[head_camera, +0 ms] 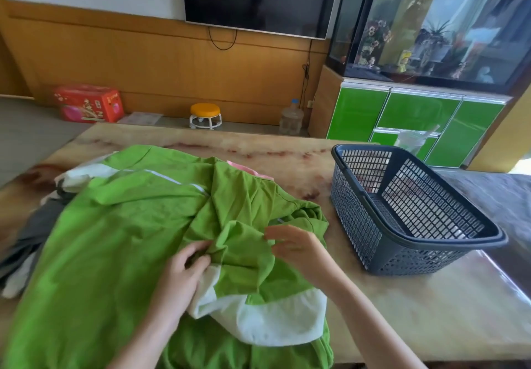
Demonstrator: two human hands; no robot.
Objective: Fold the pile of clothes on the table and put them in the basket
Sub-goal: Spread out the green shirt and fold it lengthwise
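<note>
A large green garment with white panels [123, 225] lies crumpled across the left and middle of the table. My left hand [184, 271] pinches a bunched fold of the green cloth near its middle. My right hand [296, 245] pinches the same cloth a little to the right, fingertips on a raised fold. A dark blue mesh basket [359, 225] stands on the table to the right of the garment, apart from both hands, and looks empty. More clothes, grey and white [31, 233] and a pink edge [244, 167], show from under the green garment.
The marble-patterned table [431, 311] extends past the basket to the front right. Beyond its far edge are a small orange stool [205, 115], a red box [89, 104], a water jug [291, 118] and a green cabinet [416, 115] under a glass tank.
</note>
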